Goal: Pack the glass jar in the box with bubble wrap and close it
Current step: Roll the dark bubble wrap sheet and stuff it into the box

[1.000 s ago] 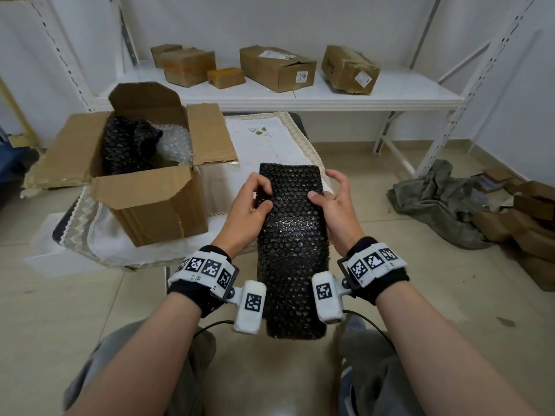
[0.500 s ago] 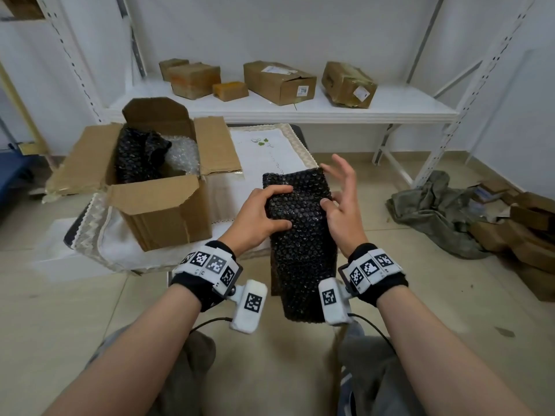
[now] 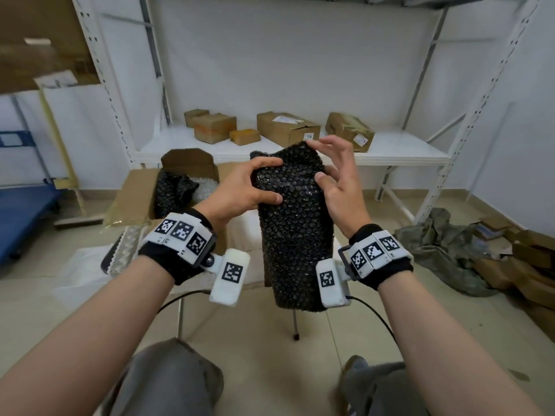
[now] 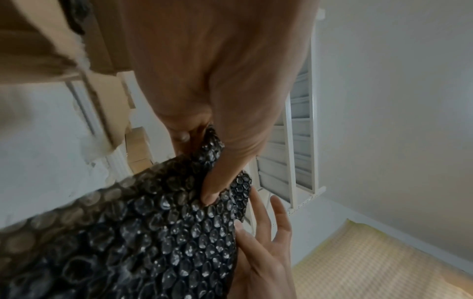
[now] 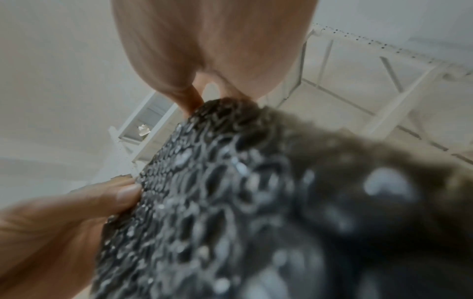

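As wrist shows, left hand [image 4: 217, 91] pinches wrap [image 4: 153, 232]

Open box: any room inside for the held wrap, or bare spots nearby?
Crowded: the open box holds black bubble wrap and clear bubble wrap, with little bare room showing. Free for the held wrap: the white shelf, right of the cartons.

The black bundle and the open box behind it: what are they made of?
The black bundle looks like glossy plastic bubble wrap: rows of shiny raised bubbles. The open box looks like matte brown cardboard, with creased, bent flaps.
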### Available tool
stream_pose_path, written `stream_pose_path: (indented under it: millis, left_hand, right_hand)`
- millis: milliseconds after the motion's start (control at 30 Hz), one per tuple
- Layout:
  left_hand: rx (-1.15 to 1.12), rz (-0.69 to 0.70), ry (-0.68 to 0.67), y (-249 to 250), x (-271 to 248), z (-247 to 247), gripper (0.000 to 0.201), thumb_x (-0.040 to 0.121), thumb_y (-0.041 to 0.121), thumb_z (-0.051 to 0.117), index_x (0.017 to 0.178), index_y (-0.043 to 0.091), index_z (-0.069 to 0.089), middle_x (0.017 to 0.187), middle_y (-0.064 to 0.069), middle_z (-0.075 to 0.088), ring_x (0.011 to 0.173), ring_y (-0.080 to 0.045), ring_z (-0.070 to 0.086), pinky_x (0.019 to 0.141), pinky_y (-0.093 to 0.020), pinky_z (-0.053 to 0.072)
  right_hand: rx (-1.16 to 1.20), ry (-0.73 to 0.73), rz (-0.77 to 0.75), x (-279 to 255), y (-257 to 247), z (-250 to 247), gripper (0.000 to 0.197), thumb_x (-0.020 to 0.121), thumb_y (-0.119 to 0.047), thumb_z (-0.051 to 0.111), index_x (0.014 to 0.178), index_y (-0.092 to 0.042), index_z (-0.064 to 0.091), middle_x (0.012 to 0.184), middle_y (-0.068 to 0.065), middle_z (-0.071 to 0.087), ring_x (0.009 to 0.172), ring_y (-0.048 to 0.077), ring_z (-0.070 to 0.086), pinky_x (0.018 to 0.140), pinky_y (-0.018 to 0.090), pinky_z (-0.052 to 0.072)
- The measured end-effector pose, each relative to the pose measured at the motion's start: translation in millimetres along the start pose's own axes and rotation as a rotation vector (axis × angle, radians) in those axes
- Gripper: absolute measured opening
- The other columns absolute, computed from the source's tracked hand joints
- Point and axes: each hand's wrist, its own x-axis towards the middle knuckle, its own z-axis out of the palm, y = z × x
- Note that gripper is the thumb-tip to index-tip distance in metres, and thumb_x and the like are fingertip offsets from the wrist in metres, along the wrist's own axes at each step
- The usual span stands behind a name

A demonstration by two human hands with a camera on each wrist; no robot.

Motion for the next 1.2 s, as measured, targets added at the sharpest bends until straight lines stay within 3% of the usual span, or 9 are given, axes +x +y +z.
stream_pose_path:
  millis: [67, 200, 300, 433, 567, 800, 967, 1100, 1200]
  left_hand:
    - [0.031, 0.008, 0.013, 11, 1, -15, 0.070, 0.072, -0.009, 0.077, 0.133, 0.017, 0.057, 0.124, 0.001, 0.064, 0.110, -0.008, 0.063, 0.091, -0.020, 0.053]
    - [0.101, -0.010, -0.001, 27, 2, -40, 0.070, 0.072, -0.009, 0.077, 0.134, 0.016, 0.057, 0.124, -0.003, 0.065, 0.112, -0.013, 0.063, 0.099, -0.025, 0.050]
    - [0.133, -0.009, 0.000, 36, 3, -55, 0.067, 0.074, -0.009, 0.075, 0.135, 0.013, 0.056, 0.126, -0.004, 0.064, 0.114, -0.016, 0.062, 0.101, -0.029, 0.049]
    - [0.209, -0.014, -0.035, 51, 2, -77, 0.060, 0.080, -0.006, 0.071, 0.134, 0.014, 0.056, 0.121, -0.005, 0.066, 0.107, -0.015, 0.064, 0.088, -0.023, 0.053]
    - [0.350, -0.019, -0.015, 61, 3, -92, 0.047, 0.083, 0.005, 0.073, 0.127, 0.016, 0.063, 0.109, 0.000, 0.070, 0.091, -0.008, 0.067, 0.070, -0.013, 0.050]
    - [0.927, 0.130, 0.125, 65, 6, -107, 0.040, 0.068, 0.043, 0.084, 0.102, 0.025, 0.074, 0.113, 0.006, 0.058, 0.113, -0.013, 0.046, 0.096, -0.027, 0.035]
    - [0.867, 0.123, 0.194, 62, 5, -123, 0.057, 0.079, 0.021, 0.076, 0.130, 0.019, 0.052, 0.104, -0.002, 0.063, 0.092, -0.018, 0.060, 0.078, -0.026, 0.044]
    - [0.517, -0.020, 0.304, 37, -4, -142, 0.066, 0.084, 0.008, 0.069, 0.133, 0.033, 0.033, 0.120, -0.003, 0.054, 0.091, -0.024, 0.064, 0.069, -0.043, 0.060]
    - [0.159, -0.086, 0.443, 19, -10, -148, 0.056, 0.082, 0.002, 0.069, 0.122, 0.025, 0.036, 0.122, -0.007, 0.053, 0.100, -0.026, 0.064, 0.064, -0.048, 0.061]
  right_hand:
    - [0.047, -0.039, -0.020, 8, -11, 10, 0.054, 0.084, 0.023, 0.038, 0.131, -0.005, 0.039, 0.141, 0.002, 0.054, 0.137, 0.008, 0.045, 0.111, 0.037, 0.041]
    - [0.095, -0.092, -0.013, 19, -25, 27, 0.050, 0.086, 0.021, 0.036, 0.127, -0.006, 0.044, 0.133, 0.001, 0.060, 0.131, 0.012, 0.053, 0.110, 0.048, 0.041]
    - [0.020, -0.175, 0.054, 25, -29, 34, 0.043, 0.091, -0.002, 0.058, 0.129, -0.016, 0.044, 0.126, -0.005, 0.063, 0.125, 0.007, 0.057, 0.108, 0.045, 0.044]
    - [-0.171, -0.368, 0.114, 38, -34, 46, 0.089, 0.069, -0.021, 0.086, 0.139, -0.032, 0.033, 0.136, 0.002, 0.052, 0.129, 0.010, 0.048, 0.108, 0.034, 0.041]
    - [-0.280, -0.273, 0.091, 57, -44, 61, 0.080, 0.070, -0.009, 0.082, 0.133, -0.027, 0.038, 0.106, 0.005, 0.061, 0.103, 0.019, 0.059, 0.085, 0.030, 0.046]
    - [-0.592, -0.454, 0.023, 84, -66, 101, 0.078, 0.065, -0.015, 0.085, 0.129, -0.026, 0.042, 0.113, 0.010, 0.056, 0.110, 0.023, 0.046, 0.075, 0.024, 0.034]
    - [-0.628, -0.259, -0.060, 93, -77, 120, 0.076, 0.071, -0.003, 0.075, 0.133, -0.031, 0.041, 0.117, 0.006, 0.053, 0.113, 0.024, 0.046, 0.098, 0.038, 0.041]
    - [-0.715, 0.084, -0.123, 90, -77, 127, 0.056, 0.074, -0.010, 0.070, 0.122, -0.026, 0.047, 0.114, 0.002, 0.048, 0.104, 0.019, 0.046, 0.092, 0.034, 0.040]
    - [-0.643, 0.078, -0.010, 83, -64, 134, 0.041, 0.079, -0.021, 0.069, 0.113, -0.019, 0.047, 0.109, 0.001, 0.054, 0.097, 0.020, 0.054, 0.087, 0.038, 0.046]
